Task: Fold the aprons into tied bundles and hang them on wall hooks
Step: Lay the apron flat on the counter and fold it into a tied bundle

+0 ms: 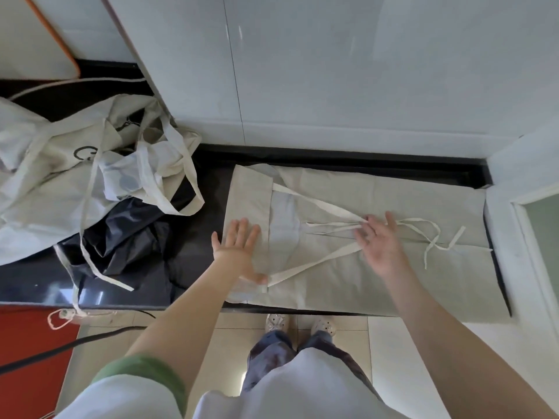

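A beige apron (393,276) lies folded lengthwise and flat on the black counter (193,246), its cream straps (320,204) gathered across its middle. My left hand (239,249) presses flat with spread fingers on the apron's left end. My right hand (379,243) hovers open over the point where the straps meet, fingers straight. The loose strap ends (435,237) trail to the right. No wall hooks are in view.
A heap of other aprons (75,176), cream and dark navy, fills the counter's left side, with straps hanging over the front edge. A grey wall (332,71) stands behind. A white ledge (520,213) borders the right. My feet stand on tiled floor below.
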Tool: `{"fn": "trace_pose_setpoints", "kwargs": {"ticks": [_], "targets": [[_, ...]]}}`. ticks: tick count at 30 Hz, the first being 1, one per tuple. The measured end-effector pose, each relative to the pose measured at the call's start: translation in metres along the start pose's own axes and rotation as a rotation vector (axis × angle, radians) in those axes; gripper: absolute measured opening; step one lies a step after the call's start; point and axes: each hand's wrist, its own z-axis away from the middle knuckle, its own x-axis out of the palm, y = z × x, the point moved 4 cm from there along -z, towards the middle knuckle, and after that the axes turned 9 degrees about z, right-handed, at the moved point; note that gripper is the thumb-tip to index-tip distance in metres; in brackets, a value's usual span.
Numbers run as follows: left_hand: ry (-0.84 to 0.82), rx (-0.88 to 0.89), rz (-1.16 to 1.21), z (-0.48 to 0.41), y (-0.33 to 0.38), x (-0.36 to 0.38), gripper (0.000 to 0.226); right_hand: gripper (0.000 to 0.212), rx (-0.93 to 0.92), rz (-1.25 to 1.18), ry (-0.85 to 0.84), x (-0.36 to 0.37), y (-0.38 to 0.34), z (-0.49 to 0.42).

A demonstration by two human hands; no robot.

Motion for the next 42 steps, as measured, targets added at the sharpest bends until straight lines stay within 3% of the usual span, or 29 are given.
{"fn": "trace_pose_setpoints", "kwargs": {"ticks": [3,6,10,13,16,18,22,25,28,33,38,42], "targets": [[0.012,-0.083,-0.114,0.005,0.015,-0.012,0.132,0.039,-0.026,0.369,0.15,-0.005,0.001,-0.001],[0.061,-0.121,-0.203,0.006,0.029,-0.019,0.129,0.028,-0.065,0.525,0.278,-0.007,-0.003,0.0],[0.049,-0.164,-0.253,0.002,0.039,-0.027,0.132,0.008,-0.023,0.684,0.316,-0.01,-0.008,0.0],[0.106,-0.136,-0.126,-0.005,0.049,-0.043,0.116,0.014,-0.005,0.849,0.195,-0.003,-0.014,-0.001],[0.352,-0.02,0.086,-0.015,0.06,-0.069,0.07,0.018,-0.066,0.987,0.063,0.011,-0.018,-0.002],[0.486,0.025,0.102,-0.02,0.062,-0.085,0.052,0.029,-0.151,1.109,0.037,0.019,-0.021,-0.007],[0.521,-0.015,0.155,-0.041,0.043,-0.099,0.048,0.052,-0.345,1.477,0.049,0.031,-0.029,-0.024],[0.578,0.05,0.189,-0.056,0.034,-0.108,0.051,0.071,-0.384,1.66,-0.069,0.046,-0.032,-0.037],[0.602,0.175,0.171,-0.069,0.034,-0.114,0.057,0.076,-0.367,1.927,-0.211,0.06,-0.028,-0.048],[0.53,0.342,0.133,-0.085,0.052,-0.122,0.05,0.075,-0.364,1.979,-0.285,0.068,-0.022,-0.057],[0.499,0.28,0.019,-0.1,0.062,-0.127,0.064,0.048,-0.362,1.749,-0.25,0.069,-0.035,-0.068],[0.495,0.2,-0.038,-0.101,0.07,-0.138,0.06,0.041,-0.375,1.75,-0.323,0.073,-0.048,-0.062]]}}
